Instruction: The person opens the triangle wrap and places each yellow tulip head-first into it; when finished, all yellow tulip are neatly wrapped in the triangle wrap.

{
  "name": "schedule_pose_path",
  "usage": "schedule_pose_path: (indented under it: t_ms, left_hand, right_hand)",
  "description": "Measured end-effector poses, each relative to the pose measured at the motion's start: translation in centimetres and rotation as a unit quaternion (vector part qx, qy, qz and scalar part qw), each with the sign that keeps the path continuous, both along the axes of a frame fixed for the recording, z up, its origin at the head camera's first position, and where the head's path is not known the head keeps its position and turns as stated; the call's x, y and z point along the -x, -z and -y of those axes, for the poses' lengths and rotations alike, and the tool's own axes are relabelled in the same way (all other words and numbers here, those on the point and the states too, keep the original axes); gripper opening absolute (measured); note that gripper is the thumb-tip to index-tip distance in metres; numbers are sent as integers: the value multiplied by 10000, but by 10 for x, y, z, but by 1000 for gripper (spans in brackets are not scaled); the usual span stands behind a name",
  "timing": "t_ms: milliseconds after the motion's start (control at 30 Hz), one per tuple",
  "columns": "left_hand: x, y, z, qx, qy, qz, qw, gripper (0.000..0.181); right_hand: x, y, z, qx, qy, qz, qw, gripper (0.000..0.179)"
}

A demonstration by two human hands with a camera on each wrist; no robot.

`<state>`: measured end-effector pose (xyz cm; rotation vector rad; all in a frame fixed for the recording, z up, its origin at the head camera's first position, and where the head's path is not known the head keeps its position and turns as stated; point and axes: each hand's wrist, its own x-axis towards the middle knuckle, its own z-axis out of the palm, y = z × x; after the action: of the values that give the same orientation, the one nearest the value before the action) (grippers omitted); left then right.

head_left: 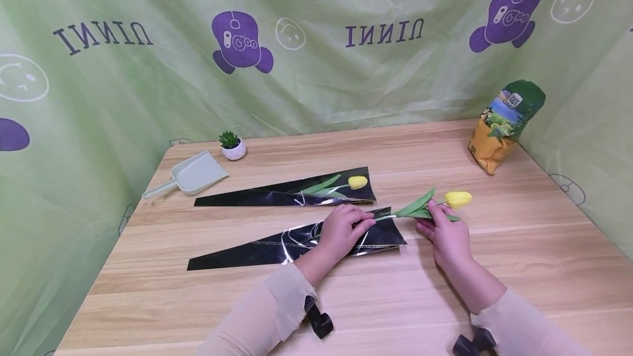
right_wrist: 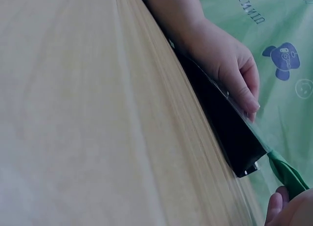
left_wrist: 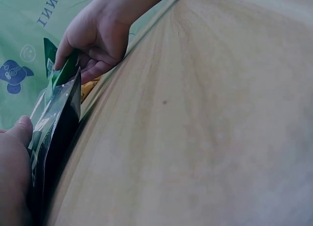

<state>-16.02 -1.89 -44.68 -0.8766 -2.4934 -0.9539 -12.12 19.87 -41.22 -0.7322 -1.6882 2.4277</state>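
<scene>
My right hand [head_left: 451,238] holds an artificial yellow tulip [head_left: 458,199] by its green leaves, just below the bloom. The tulip's stem runs left into the wide mouth of a black flower sleeve [head_left: 222,257] with a clear front. At that mouth my left hand [head_left: 341,229] pinches the sleeve's upper edge between thumb and fingers. The left wrist view shows the sleeve [left_wrist: 63,121] tilted up, with the right hand [left_wrist: 100,37] beyond it on the leaves. In the right wrist view, the left hand [right_wrist: 227,64] grips the sleeve [right_wrist: 230,128]; the bloom is out of sight.
Behind lies a second black sleeve [head_left: 237,196] with a yellow tulip [head_left: 357,182] inside. A pale dustpan [head_left: 198,173] and a small potted succulent [head_left: 233,148] are at the back left. A green and orange bag [head_left: 504,125] stands at the back right of the wooden table [head_left: 148,301].
</scene>
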Motion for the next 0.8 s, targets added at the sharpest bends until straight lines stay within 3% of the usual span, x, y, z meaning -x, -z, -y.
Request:
schedule_pose_path:
  t_ms: [267,500,633,800]
  left_hand:
    - [1,1,-1,10,-24,-38,10000,18]
    - [0,0,-1,2,-41,-16,10000,19]
    - [0,0,-1,-11,-88,-18,10000,19]
    - [0,-1,-1,-86,-46,64,9999,18]
  right_hand:
    - [4,3,5,24,173,98,9998,13]
    - [2,5,20,-222,-420,12,9989,11]
    - [0,3,26,-472,-703,120,9963,25]
    - [-3,1,24,66,-910,126,9957,10]
